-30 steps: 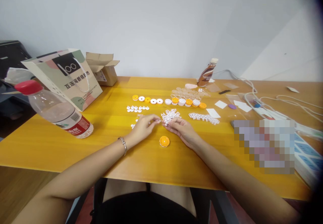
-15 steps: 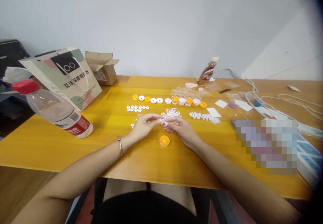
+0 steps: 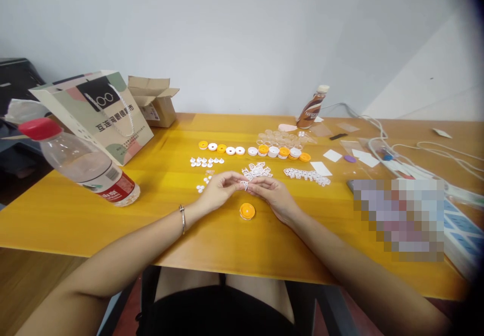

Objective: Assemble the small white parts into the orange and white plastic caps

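A small white plastic piece with cut-out openings [image 3: 245,185] is pinched between my left hand [image 3: 221,190] and my right hand [image 3: 273,194]. The fingertips of both hands meet around it and hide part of its shape. Just beyond them lies a heap of similar white openwork pieces [image 3: 257,170]. Nearer to me, below the hands, an orange round part with a white rim [image 3: 247,211] rests on the table. Small white pegged discs [image 3: 204,162] stand in rows beyond my left hand, and a few more white bits [image 3: 200,188] lie beside that wrist.
Orange and white round parts [image 3: 262,150] form a row across the table [image 3: 212,255]. Clear rings [image 3: 280,137], a white strip of pieces [image 3: 307,175] and a brown bottle [image 3: 312,108] lie beyond. A large bottle [image 3: 86,167] and paper bag [image 3: 102,116] stand left; cables [image 3: 378,134] right.
My fingers have closed in around the white piece, which is turned and now shows less between them. The other things on the table stay in place.
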A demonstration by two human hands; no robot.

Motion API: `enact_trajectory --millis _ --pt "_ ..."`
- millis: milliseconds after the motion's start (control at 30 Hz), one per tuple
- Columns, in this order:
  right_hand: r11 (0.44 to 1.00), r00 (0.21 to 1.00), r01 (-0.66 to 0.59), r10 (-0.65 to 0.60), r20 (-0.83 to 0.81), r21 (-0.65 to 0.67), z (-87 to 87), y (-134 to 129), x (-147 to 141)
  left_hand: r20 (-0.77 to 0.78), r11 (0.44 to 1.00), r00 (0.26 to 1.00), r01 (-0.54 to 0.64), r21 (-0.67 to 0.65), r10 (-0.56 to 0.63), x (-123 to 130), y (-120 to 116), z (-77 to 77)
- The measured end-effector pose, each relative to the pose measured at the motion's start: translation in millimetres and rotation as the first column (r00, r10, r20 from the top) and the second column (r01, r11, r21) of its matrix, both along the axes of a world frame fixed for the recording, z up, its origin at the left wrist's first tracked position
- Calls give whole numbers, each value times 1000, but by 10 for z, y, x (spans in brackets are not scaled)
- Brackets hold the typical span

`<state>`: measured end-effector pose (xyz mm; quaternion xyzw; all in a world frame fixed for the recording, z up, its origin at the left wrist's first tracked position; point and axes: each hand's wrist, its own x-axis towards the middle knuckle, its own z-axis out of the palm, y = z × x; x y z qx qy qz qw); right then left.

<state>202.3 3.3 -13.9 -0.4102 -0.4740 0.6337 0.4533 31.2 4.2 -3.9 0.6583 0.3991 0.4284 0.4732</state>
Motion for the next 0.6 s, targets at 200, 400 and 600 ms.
enact_trajectory --millis 200,400,600 --pt "999 1000 -27 26 15 24 4 -18 -12 -1 995 997 -82 51 82 -27 34 -11" --pt "998 997 -52 50 59 30 -8 -2 -16 -62 989 995 -66 134 75 8 -4 -13" --pt "998 997 -52 50 63 24 -5 -10 -26 -112 979 985 -114 169 134 8 -23 -10"
